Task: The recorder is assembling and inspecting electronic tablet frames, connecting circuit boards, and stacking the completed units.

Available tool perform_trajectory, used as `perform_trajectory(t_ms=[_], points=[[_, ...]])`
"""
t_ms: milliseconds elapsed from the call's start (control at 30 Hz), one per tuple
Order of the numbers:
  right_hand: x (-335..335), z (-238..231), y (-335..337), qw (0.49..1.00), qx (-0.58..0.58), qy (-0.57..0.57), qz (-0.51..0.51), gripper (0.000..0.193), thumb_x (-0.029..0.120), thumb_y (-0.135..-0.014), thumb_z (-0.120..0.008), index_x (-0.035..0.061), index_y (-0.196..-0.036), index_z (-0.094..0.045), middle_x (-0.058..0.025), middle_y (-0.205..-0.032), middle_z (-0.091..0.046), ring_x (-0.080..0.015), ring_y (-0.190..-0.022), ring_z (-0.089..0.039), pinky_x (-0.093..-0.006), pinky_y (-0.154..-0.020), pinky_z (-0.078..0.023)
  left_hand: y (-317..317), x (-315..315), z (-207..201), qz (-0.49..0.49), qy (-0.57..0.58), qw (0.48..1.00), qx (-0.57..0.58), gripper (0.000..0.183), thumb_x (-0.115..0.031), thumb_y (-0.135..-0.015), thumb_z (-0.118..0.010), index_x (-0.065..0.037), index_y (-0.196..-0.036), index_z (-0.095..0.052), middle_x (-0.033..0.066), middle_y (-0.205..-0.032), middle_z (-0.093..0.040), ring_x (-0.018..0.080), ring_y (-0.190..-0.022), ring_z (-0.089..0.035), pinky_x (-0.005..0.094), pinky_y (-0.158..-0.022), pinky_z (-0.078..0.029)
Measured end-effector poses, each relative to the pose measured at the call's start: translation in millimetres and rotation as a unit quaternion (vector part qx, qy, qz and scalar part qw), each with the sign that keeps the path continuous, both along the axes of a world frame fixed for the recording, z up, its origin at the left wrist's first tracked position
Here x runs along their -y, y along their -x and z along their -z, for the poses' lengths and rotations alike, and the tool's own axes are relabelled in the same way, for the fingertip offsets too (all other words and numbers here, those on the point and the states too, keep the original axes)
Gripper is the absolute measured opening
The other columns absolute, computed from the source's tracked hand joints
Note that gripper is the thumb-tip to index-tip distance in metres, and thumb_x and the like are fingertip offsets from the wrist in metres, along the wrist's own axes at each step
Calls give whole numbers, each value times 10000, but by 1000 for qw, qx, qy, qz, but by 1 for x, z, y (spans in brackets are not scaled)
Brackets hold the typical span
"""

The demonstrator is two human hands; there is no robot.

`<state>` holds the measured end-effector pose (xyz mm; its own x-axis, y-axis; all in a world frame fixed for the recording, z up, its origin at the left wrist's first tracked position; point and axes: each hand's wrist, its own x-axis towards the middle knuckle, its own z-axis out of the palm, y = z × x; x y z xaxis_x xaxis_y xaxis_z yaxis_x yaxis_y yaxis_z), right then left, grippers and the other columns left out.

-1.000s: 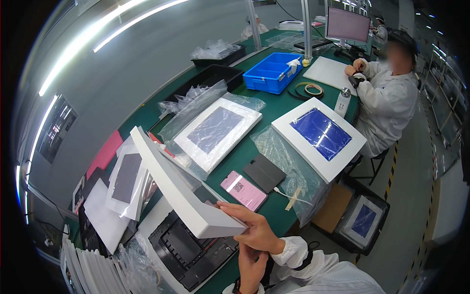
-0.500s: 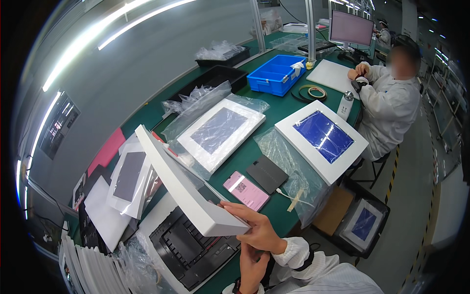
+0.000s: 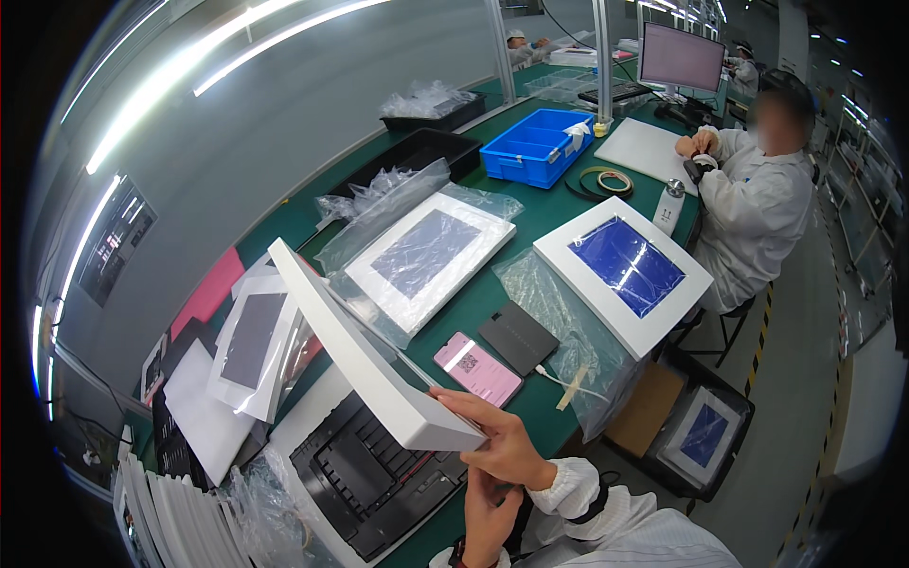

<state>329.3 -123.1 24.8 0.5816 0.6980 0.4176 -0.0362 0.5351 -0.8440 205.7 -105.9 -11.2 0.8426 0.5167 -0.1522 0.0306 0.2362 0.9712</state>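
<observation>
A white panel frame [image 3: 379, 379] stands tilted on edge, slanting from the middle left toward me. My right hand [image 3: 502, 443] grips its near end, fingers on the far side and thumb below. Just under it, my left hand [image 3: 488, 521] is raised close to the right one; its fingertips are partly hidden, so its grip is unclear. Below the frame lies a black plastic housing [image 3: 369, 478] with ribs and slots, set in a white surround. A pink-screened phone [image 3: 476, 369] and a dark flat box [image 3: 517, 338] lie beyond my right hand.
A white panel with a blue screen [image 3: 627, 265] lies at the right, a film-wrapped panel [image 3: 426, 251] behind. A blue divided bin [image 3: 535, 147] and black tray [image 3: 417, 156] stand further back. White panels [image 3: 175, 511] are stacked at near left. A co-worker [image 3: 767, 199] sits at right.
The near end of the white frame has risen slightly, showing more of the black housing beneath. My hands stay nearly in place. Another person has come into view at the far back.
</observation>
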Motion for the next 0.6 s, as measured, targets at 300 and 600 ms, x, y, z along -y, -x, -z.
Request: perform_trajectory(t_ms=[300, 600], points=[[0, 0, 0, 1000, 13, 2, 2, 722, -117, -596, -560, 27, -1301, -499, -167, -1379, -432, -275, -1303, -388, -392, -1083, -298, 2, -2, 8, 11, -7, 1000, 17, 563, 28, -787, -564, 3, -1297, -329, 108, -1115, -507, 164, -982, -558, 287, -826, -472], [4, -5, 1, 1000, 5, 22, 8, 696, -132, -631, -543, -5, -1312, -467, -171, -1380, -427, -256, -1293, -395, -374, -1078, -297, -1, -1, -6, 4, -9, 1000, 12, 582, 21, -770, -576, 6, -1296, -328, 100, -1096, -514, 150, -949, -569, 276, -789, -481]])
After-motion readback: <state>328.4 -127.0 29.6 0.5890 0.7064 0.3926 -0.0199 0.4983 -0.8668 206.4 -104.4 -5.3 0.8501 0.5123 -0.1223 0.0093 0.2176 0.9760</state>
